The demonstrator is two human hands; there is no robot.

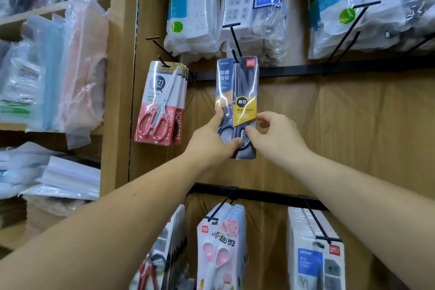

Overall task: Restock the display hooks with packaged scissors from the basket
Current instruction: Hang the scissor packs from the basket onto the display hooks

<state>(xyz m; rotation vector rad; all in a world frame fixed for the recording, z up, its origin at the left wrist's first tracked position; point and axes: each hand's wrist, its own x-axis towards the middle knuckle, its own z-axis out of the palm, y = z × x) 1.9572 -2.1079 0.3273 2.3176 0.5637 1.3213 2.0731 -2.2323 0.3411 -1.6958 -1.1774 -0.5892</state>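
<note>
**Both Hands Hold a Scissors Pack at the Hook**

A pack of dark scissors (237, 92) is up against the brown wall, in the middle of the view. The pack stands upright. It has a yellow and black label and grey handles inside.

The left hand (210, 140) grips the bottom left part of the pack. Its thumb lies across the front, over the handles, and its fingers wrap round the left edge. The right hand (276, 134) pinches the right edge of the pack. Its thumb touches the front and its fingers are curled at the side.

The top of the pack is at the tip of a black hook (235, 40). The hook looks like it goes through the hole in the pack, but that spot is small and hard to see. The hook sticks out from a black rail (341, 69).

Just to the left, packs of red scissors (160, 106) hang on another hook. Above, power strips in clear bags (254, 7) hang in a row. Below, packs of pink scissors (220, 249) hang on a lower rail.
</note>
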